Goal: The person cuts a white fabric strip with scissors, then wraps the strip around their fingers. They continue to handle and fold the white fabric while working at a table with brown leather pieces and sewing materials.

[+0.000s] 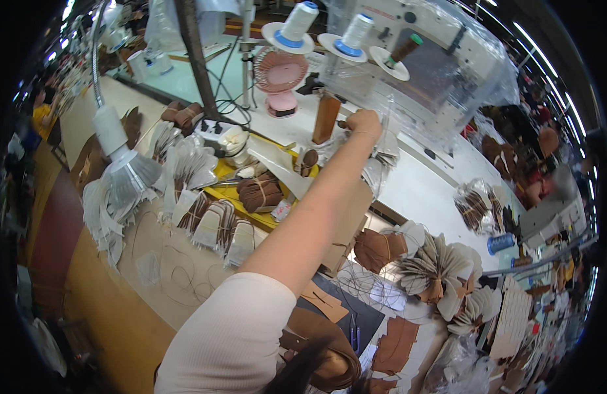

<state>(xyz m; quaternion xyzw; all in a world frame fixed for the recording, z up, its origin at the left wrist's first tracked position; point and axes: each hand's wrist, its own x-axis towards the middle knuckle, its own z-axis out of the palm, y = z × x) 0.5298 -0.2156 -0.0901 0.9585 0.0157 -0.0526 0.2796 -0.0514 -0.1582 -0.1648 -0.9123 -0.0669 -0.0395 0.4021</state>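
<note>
My left arm stretches across the middle of the picture to the far side of the white table. At its end, my left hand [364, 123] is closed, fingers curled inward. A small dark brown piece [343, 124] shows at the fingers, but I cannot make out what it is. Just left of the hand stands an upright brown block [326, 118]. Clear plastic wrap and stacked pale pieces [386, 152] lie beside the wrist. Below the forearm is a yellow tray [264, 218] with a banded brown bundle [259, 192] in it. My right hand is out of view.
Thread cones [297, 26] on white discs and a plastic-covered machine [435, 59] stand behind the hand. A pink fan [280, 72] is to its left. A lamp [123, 154] hangs at left. Fanned pale and brown bundles [441, 266] lie at right, near brown leather pieces [394, 345].
</note>
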